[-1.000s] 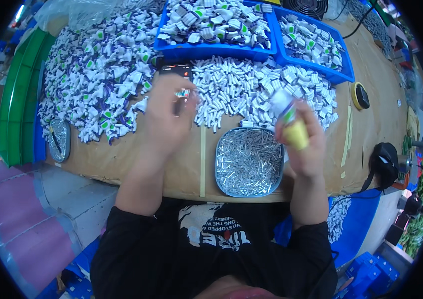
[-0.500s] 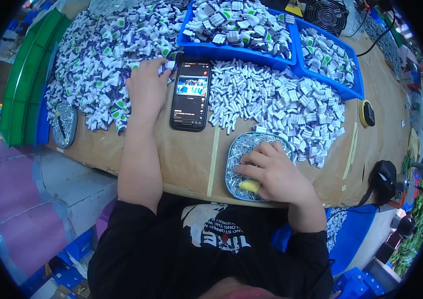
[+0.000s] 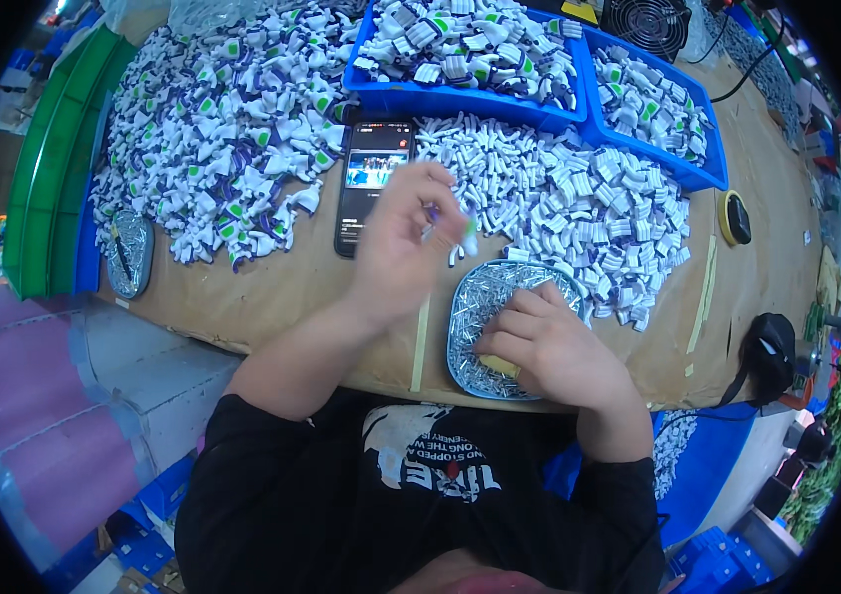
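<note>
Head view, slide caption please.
Left hand holding a white piece, right hand a yellow object at a tray of metal pins.

The held piece [image 3: 470,238] is white, purple and green, the pins [image 3: 475,297] silver.

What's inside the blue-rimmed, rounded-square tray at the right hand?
Loose, silvery metal pins fill the tray. Part of a yellow object shows beneath the right hand. Whatever else that hand hides, and the tray's bottom, cannot be seen.

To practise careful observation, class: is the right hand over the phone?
No, the right hand is at the tray of metal pins.
</note>
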Available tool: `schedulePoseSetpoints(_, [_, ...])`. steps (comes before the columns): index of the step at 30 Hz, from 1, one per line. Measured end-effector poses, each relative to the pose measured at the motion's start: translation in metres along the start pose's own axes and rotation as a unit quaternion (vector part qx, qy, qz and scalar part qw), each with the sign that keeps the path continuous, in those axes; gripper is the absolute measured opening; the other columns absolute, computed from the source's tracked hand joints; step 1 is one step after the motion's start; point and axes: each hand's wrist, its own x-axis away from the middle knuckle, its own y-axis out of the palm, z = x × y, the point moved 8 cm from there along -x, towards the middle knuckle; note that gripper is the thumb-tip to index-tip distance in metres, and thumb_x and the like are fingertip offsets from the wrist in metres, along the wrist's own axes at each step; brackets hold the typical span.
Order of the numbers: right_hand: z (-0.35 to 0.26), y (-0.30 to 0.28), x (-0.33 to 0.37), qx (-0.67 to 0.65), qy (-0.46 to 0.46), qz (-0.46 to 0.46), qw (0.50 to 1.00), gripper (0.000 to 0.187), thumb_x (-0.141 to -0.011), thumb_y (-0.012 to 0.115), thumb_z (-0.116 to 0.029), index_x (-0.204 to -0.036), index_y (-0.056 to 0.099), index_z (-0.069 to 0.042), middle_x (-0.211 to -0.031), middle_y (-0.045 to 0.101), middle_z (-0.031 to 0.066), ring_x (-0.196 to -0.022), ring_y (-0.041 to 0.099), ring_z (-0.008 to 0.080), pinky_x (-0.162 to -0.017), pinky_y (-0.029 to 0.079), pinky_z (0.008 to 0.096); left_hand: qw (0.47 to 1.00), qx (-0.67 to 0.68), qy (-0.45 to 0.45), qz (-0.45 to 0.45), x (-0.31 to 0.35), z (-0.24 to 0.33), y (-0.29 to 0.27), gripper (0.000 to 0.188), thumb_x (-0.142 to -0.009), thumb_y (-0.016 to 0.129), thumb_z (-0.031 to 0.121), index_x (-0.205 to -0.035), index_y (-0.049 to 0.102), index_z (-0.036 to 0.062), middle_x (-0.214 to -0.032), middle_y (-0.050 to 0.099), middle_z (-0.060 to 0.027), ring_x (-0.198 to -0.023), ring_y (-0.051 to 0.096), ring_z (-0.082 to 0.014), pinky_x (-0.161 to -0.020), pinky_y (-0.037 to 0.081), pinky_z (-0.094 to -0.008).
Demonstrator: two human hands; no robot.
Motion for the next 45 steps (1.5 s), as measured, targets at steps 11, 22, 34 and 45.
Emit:
schedulePoseSetpoints(11, [0.016,-0.013,0.010,-0.142,0.046,0.075,0.986,0.036,-0.060,0.066,0.006,-0.094,0.067,-0.007,-0.079,0.064,0.0070,-0.077,0.063,0.0248,-0.068,0.049,0.0347,0.947,0.209,-0.211,-0.120,0.037,-0.038,0.051,0.017,-0.087,0.064,0.002,-0.101,0.054,-0.0010,-0.096,0.055,-0.0052,-0.084,0.056,-0.0094,-0.075,0.049,-0.0232])
schedulePoseSetpoints(22, [0.006,-0.037,0.019,-0.039,0.009,0.360,0.932,0.017,-0.075,0.066,0.007,-0.090,0.064,0.000,-0.084,0.068,0.0144,-0.076,0.068,0.0248,-0.063,0.055,0.0293,0.982,0.087,-0.153,-0.074,0.037,-0.033,0.050,0.015,-0.084,0.064,0.000,-0.097,0.058,-0.0031,-0.096,0.053,-0.0070,-0.086,0.058,-0.0110,-0.074,0.052,-0.0234])
schedulePoseSetpoints(34, [-0.007,-0.043,0.010,0.043,0.017,0.289,0.956,0.038,-0.061,0.055,0.013,-0.095,0.065,0.002,-0.091,0.064,0.0145,-0.078,0.066,0.0259,-0.063,0.055,0.0310,0.990,0.025,-0.097,-0.102,0.035,-0.020,0.047,0.019,-0.084,0.059,-0.010,-0.101,0.054,-0.0039,-0.102,0.052,-0.0099,-0.094,0.055,-0.0136,-0.083,0.047,-0.0262])
schedulePoseSetpoints(45, [0.012,-0.049,0.029,-0.116,-0.001,0.390,0.913,0.035,-0.062,0.063,0.009,-0.096,0.062,0.002,-0.093,0.067,0.0154,-0.085,0.067,0.0297,-0.072,0.053,0.0357,0.983,0.152,-0.063,-0.075,0.033,-0.008,0.041,0.019,-0.082,0.063,-0.009,-0.100,0.058,-0.0040,-0.107,0.053,-0.0103,-0.096,0.059,-0.0139,-0.083,0.051,-0.0261])
